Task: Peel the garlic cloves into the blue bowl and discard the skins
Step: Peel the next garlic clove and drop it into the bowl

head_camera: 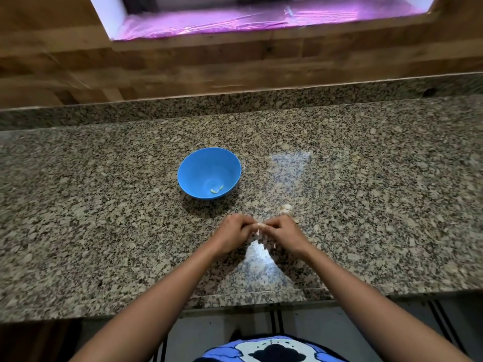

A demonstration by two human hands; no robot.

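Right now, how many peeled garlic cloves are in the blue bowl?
2. One peeled clove lies at the bottom of the blue bowl, toward its near side; the second clove is just right of it. None seems hidden.

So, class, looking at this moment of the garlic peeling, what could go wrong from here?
1. The left hand and right hand pinch the clove over the bare counter, apart from the blue bowl; if it slips, it could miss.
2. A pale skin scrap dangles below the hands; on speckled granite it might go unnoticed.
3. The garlic bulb sits just beyond the right hand and could be knocked.
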